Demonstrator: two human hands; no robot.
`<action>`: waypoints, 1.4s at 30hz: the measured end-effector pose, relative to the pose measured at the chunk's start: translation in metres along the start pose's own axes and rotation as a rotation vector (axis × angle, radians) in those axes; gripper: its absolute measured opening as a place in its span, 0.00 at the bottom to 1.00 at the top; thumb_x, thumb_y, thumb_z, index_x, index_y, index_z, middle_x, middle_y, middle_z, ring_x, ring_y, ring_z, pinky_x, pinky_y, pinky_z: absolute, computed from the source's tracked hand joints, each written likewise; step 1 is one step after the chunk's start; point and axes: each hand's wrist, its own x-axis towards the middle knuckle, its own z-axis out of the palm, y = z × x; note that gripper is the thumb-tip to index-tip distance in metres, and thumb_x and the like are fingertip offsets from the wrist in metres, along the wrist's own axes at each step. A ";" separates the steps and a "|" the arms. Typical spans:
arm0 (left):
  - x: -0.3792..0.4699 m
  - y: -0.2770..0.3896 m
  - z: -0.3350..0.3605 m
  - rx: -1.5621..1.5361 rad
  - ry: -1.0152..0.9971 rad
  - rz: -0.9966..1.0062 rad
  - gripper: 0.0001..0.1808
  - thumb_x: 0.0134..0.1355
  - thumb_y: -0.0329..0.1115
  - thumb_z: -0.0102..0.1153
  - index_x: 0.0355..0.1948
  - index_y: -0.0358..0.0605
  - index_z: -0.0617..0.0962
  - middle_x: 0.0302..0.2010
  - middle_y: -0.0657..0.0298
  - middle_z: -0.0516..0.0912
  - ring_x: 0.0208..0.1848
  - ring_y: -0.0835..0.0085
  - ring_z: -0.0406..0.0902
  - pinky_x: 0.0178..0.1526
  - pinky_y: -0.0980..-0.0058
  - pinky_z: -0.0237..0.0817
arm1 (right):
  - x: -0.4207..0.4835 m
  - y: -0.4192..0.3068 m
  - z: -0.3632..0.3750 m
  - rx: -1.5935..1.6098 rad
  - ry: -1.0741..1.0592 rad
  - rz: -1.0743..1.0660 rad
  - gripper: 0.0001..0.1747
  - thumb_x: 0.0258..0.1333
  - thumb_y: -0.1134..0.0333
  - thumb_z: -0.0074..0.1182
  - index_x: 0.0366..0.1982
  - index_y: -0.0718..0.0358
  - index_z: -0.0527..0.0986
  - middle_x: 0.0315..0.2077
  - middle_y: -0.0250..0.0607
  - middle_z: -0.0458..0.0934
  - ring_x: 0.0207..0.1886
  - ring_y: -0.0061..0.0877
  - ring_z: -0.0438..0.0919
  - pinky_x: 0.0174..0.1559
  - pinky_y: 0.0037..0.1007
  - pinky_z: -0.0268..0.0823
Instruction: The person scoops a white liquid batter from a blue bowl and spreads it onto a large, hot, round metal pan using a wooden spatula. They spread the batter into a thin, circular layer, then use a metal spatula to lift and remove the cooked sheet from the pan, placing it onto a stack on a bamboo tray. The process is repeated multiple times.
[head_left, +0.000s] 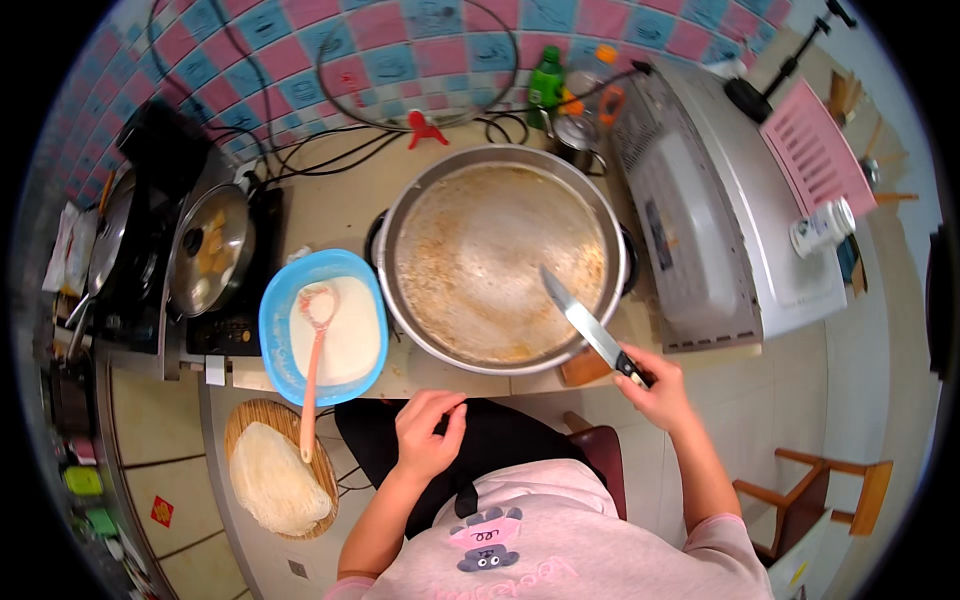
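Note:
My right hand (657, 390) grips the black handle of a kitchen knife (589, 321). The blade points up and left over the near right part of a large round metal pan (502, 255), which has brownish residue on its surface; whether the tip touches it I cannot tell. My left hand (432, 433) is in front of my body below the counter edge, fingers curled together, with nothing visible in it. Left of the pan stands a blue plastic basin (270, 322) of whitish batter with a pink ladle (313, 367) in it. Lower left, thin pale flatbreads (274, 480) lie piled on a round woven board (247, 416).
A lidded pan (210, 251) sits on a cooktop at left. Right stands a grey oven-like appliance (690, 217) with a white bottle (822, 227) and pink basket (817, 150) on top. Behind the big pan are a kettle (576, 135), green bottle (547, 82) and black cables (337, 166).

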 end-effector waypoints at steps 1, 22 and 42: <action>0.001 0.007 0.008 -0.029 -0.058 -0.035 0.07 0.53 0.19 0.65 0.34 0.38 0.84 0.29 0.58 0.82 0.23 0.72 0.77 0.25 0.78 0.67 | -0.021 0.015 -0.002 -0.009 0.061 -0.005 0.23 0.53 0.72 0.64 0.52 0.66 0.78 0.33 0.38 0.84 0.34 0.18 0.80 0.37 0.24 0.72; -0.020 -0.003 0.167 -0.641 -0.360 -1.249 0.10 0.66 0.34 0.59 0.38 0.36 0.76 0.15 0.69 0.70 0.10 0.80 0.62 0.13 0.79 0.48 | -0.028 0.112 0.028 -0.221 0.479 -0.005 0.23 0.52 0.74 0.58 0.52 0.67 0.73 0.39 0.48 0.78 0.44 0.42 0.79 0.48 0.37 0.71; 0.013 0.048 0.045 -1.140 -0.018 -0.891 0.16 0.74 0.40 0.47 0.52 0.38 0.76 0.23 0.62 0.77 0.19 0.77 0.70 0.23 0.82 0.61 | 0.103 -0.073 0.084 0.327 0.144 -0.222 0.18 0.59 0.72 0.57 0.51 0.68 0.75 0.39 0.37 0.82 0.40 0.18 0.78 0.41 0.25 0.70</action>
